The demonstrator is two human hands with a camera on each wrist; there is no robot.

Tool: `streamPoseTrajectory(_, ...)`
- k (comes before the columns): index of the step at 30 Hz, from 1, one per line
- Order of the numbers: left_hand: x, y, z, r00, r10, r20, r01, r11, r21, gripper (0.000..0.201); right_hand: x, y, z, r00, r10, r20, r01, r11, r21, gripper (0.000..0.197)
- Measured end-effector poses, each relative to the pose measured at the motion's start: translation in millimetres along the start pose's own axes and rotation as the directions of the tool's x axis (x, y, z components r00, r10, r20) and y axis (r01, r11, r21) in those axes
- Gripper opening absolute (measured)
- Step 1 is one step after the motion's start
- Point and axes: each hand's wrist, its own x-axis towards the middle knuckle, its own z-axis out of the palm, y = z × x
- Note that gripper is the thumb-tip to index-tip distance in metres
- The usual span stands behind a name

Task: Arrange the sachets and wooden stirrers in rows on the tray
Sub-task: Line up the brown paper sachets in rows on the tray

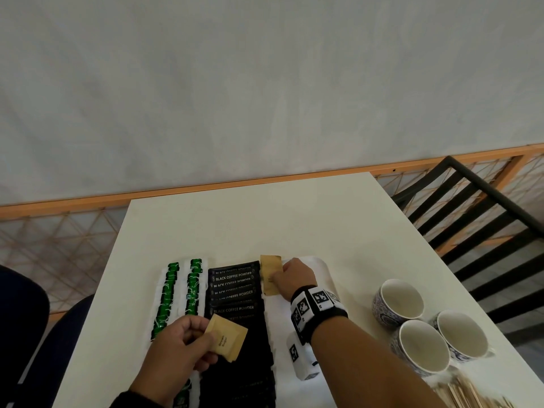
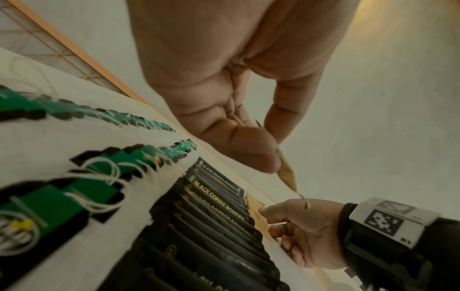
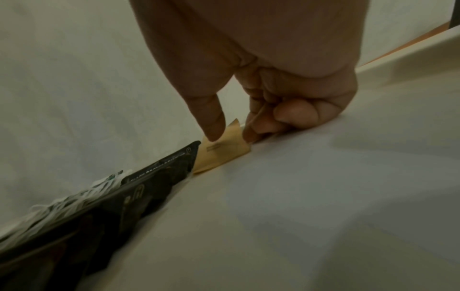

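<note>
Hands: left (image 1: 179,346) pinches brown sugar sachet (image 1: 227,338); right (image 1: 294,278) pinches tan sachet (image 1: 269,275) on tray (image 1: 319,265).

3 cups (image 1: 398,301), 2 green teabag rows (image 1: 194,287), 1 black coffee sachet row (image 1: 234,293), 2 hands (image 1: 176,351).

On the white tray (image 1: 323,267), two rows of green-tagged tea sachets (image 1: 192,285) run along its left edge, each overlapping the next, strings loose. Beside them a row of black sachets (image 1: 234,293) marked "BLACK COFFEE POWDER" lies shingled from the far edge to the near edge. Just right of that row, at the far edge, brown sugar sachets (image 1: 269,275) lie flat, touching the black row. Another brown sugar packet (image 1: 226,338), tan paper, is held tilted above the black row. Wooden stirrers (image 1: 468,393) lie heaped at the desk's near right corner.
</note>
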Motion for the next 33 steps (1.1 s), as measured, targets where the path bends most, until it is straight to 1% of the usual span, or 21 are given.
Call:
streamPoseTrajectory(7, 1.0, 1.5, 1.2, 1.000, 0.005, 0.020, -0.006, 1.000, 0.019, 0.008, -3.5, 2.9, 0.9, 0.998, -0.062, 0.000, 0.062, 0.998, 0.008, 0.051)
streamPoseTrajectory(13, 1.8, -0.8, -0.4, 1.000, 0.003, 0.022, -0.003, 1.000, 0.023, 0.008, -3.7, 6.9, 1.4, 0.991, -0.131, -0.025, 0.129, 0.989, -0.074, 0.054)
streamPoseTrajectory(16, 2.6, -1.6, 1.1, 0.999, -0.002, 0.041, 0.001, 1.000, 0.027, 0.008, -4.4, 3.6, 1.9, 0.990, -0.141, -0.029, 0.138, 0.987, -0.080, 0.047)
streamPoseTrajectory(18, 2.8, -1.8, 2.0, 0.999, 0.000, 0.045, -0.001, 0.999, 0.033, 0.008, -3.9, 1.4, 3.4, 0.990, -0.142, -0.028, 0.139, 0.987, -0.079, 0.047)
streamPoseTrajectory(21, 3.1, -1.8, 2.7, 0.999, 0.005, 0.035, -0.006, 1.000, 0.025, 0.007, -3.7, -0.2, 4.0, 0.990, -0.138, -0.015, 0.137, 0.987, -0.079, 0.050)
streamPoseTrajectory(24, 4.1, -1.3, 3.1, 1.000, 0.014, 0.021, -0.014, 1.000, 0.005, 0.008, -8.9, 0.8, -1.0, 0.991, -0.133, -0.011, 0.132, 0.991, -0.030, 0.057)
streamPoseTrajectory(25, 4.7, -1.2, 3.3, 1.000, 0.020, 0.015, -0.020, 1.000, -0.001, 0.008, -13.1, 0.7, -3.9, 0.990, -0.135, -0.027, 0.135, 0.991, -0.005, 0.056)
streamPoseTrajectory(26, 5.3, -1.1, 3.0, 1.000, 0.029, 0.008, -0.029, 1.000, -0.004, 0.008, -19.0, -0.6, -6.9, 0.988, -0.146, -0.053, 0.147, 0.989, 0.020, 0.050)
streamPoseTrajectory(27, 6.1, -1.1, 3.0, 0.999, 0.039, -0.001, -0.039, 0.999, -0.002, 0.009, -25.8, -2.0, -9.6, 0.980, -0.179, -0.081, 0.182, 0.983, 0.029, 0.040)
streamPoseTrajectory(28, 7.0, -1.1, 3.5, 0.999, 0.051, -0.010, -0.051, 0.999, 0.002, 0.009, -32.7, -4.1, -12.0, 0.968, -0.238, -0.080, 0.240, 0.971, 0.013, 0.029)
streamPoseTrajectory(29, 8.0, -0.7, 4.1, 0.998, 0.063, -0.018, -0.063, 0.998, 0.011, 0.010, -40.2, -6.4, -14.5, 0.947, -0.319, -0.022, 0.319, 0.948, -0.011, 0.024)
streamPoseTrajectory(30, 8.8, -0.6, 5.2, 0.997, 0.077, -0.024, -0.077, 0.997, 0.026, 0.011, -48.2, -8.1, -16.2, 0.912, -0.400, 0.089, 0.402, 0.915, -0.009, 0.027)
streamPoseTrajectory(32, 9.9, 0.2, 8.6, 0.993, 0.114, -0.031, -0.112, 0.991, 0.070, 0.012, -66.5, -11.4, -16.9, 0.807, -0.475, 0.352, 0.484, 0.872, 0.067, 0.028)
streamPoseTrajectory(33, 10.2, 0.6, 10.8, 0.990, 0.136, -0.031, -0.132, 0.987, 0.093, 0.012, -73.9, -11.5, -16.0, 0.757, -0.491, 0.431, 0.512, 0.856, 0.076, 0.026)
